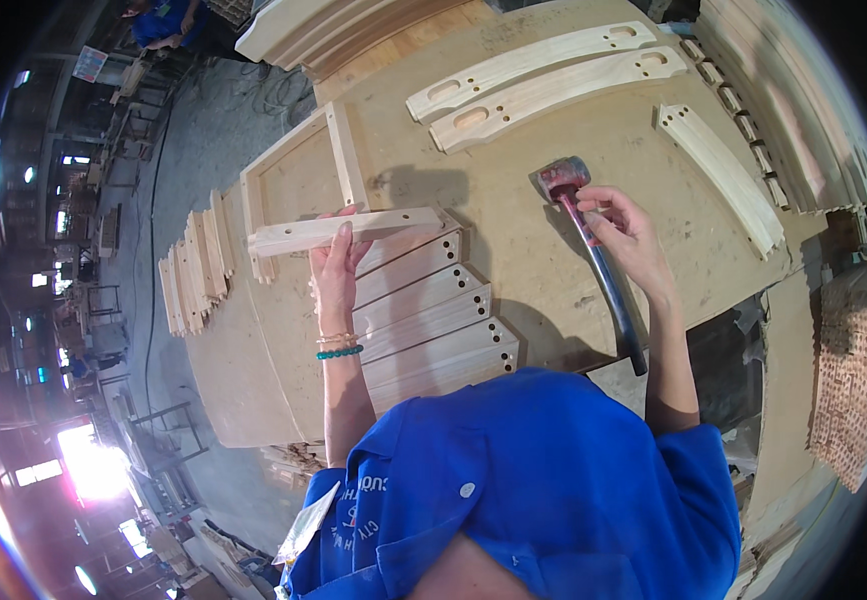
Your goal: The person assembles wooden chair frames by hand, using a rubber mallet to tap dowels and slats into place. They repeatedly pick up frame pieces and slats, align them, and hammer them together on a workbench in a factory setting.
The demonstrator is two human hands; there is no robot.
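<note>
My left hand (335, 272) grips a pale wooden rail (393, 222) by its middle, with the thumb across the top. Small dark holes show in the rail, which is held above a row of wooden pieces (423, 305) with holes at their right ends. My right hand (621, 235) has its fingers curled and drawn together over the neck of a mallet (601, 265). Whether those fingertips touch the handle or pinch something small cannot be made out. The mallet has a worn reddish-grey head and a long dark handle.
Two long curved slotted rails (553, 75) lie at the far side of the table, and a curved piece (721, 180) at the right. A wooden frame (298, 150) and stacked strips (196, 262) stand left. More stacked parts (793, 90) line the right. Another person (168, 22) is far left.
</note>
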